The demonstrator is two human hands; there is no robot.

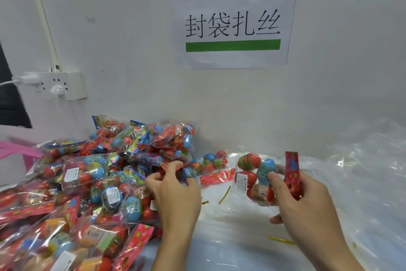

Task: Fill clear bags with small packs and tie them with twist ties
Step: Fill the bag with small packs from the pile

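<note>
Colours on the bench
Pack (pixel 257 179) in right hand (pixel 307 202): red and blue eggs, red flowered header. Ties (pixel 225 194) between hands: apparently yellow-green. Wall sign (pixel 235 18): white, green bars.

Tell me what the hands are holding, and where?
The right hand grips a small clear pack of red and blue eggs near its red header strip. The left hand pinches another pack's red header in the pile.

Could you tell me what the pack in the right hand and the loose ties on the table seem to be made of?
Pack: thin glossy clear film, judging by crinkles and glare, with a red printed header.
Ties: probably foil-coated wire; thin, bent, shiny yellow-gold.
</note>
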